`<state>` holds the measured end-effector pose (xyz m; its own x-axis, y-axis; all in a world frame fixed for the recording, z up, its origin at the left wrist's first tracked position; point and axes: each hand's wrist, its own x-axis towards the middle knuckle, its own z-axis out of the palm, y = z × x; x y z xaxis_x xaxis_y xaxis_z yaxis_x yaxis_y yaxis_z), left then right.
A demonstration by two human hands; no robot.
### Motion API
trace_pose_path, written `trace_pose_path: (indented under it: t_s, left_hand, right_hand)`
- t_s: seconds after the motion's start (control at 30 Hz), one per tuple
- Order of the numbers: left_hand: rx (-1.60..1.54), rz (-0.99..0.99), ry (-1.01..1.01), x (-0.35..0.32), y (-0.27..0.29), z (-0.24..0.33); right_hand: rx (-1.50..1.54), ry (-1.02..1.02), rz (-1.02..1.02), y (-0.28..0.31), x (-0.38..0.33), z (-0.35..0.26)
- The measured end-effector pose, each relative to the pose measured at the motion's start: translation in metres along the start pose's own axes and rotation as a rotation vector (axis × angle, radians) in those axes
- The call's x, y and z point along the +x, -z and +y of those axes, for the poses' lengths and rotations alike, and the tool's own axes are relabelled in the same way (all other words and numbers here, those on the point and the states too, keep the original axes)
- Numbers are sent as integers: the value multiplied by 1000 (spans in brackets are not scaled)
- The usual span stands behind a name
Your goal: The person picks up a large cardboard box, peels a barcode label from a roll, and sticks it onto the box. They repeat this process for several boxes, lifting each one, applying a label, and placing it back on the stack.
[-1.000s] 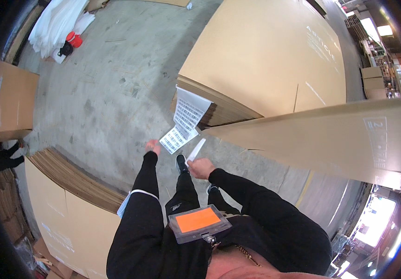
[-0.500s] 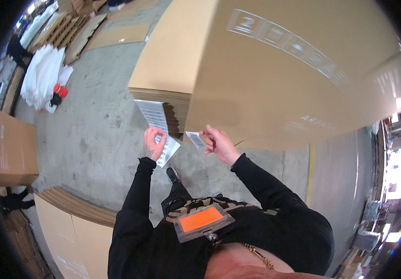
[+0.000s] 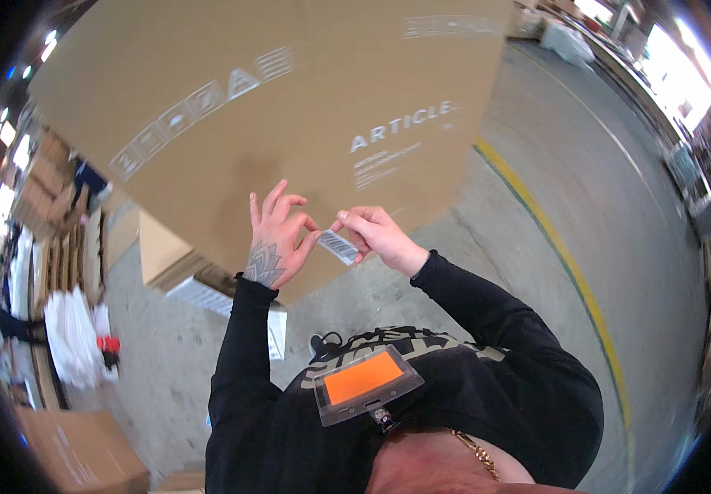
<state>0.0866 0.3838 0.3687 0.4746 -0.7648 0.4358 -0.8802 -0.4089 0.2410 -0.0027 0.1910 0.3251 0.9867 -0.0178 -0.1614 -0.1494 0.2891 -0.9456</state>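
Both hands meet in front of the big cardboard box [image 3: 290, 107], and a small white sticker [image 3: 340, 246] with dark bars is pinched between them. The right hand [image 3: 376, 235] grips the sticker's right end between thumb and forefinger; the left hand [image 3: 277, 239] has thumb and forefinger on its left end, the other fingers spread loose and upright. Neither hand is empty or clenched: each has a fine pinch on the same strip.

What could go wrong, as a judgement: the sticker looks thin and limp, so it may curl and stick to itself or to a fingertip if one end is let go too early. If its backing is peeling, a tear across the barred part is possible should the two hands pull unevenly. Pressed to the box at a slant or with a crease, it would sit crooked, and lifting it again could rip the cardboard's surface. A drop would send it to the concrete floor [image 3: 537, 247], where dust would spoil the glue.

The sticker lies just in front of the box's lower face, near its bottom edge; whether it touches the cardboard cannot be told. It sits slanted, its left end higher, directly between the two sets of fingertips and touching both.

Below the box, white printed sheets [image 3: 199, 295] lie on a lower stack of flat cardboard. Closer than the box, an orange badge [image 3: 364, 380] hangs on the person's black top.
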Motion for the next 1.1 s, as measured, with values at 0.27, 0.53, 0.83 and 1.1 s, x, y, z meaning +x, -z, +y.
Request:
trace_pose_path:
  t_s: [0.27,0.53,0.83,1.1]
  left_hand:
    - [-88,-102,-235,25,-5,-14]
    - [-181,-47,-326,39,48,27]
    - [-528,188,-287,53,71,69]
    - [-685,165,-370,67,78,85]
  right_hand:
    - [18,104,235,-15,-18,4]
    - [-64,279,657,-41,-75,-57]
    - [269,246,932,5,-165,-42]
    - [377,427,845,-7,-181,-47]
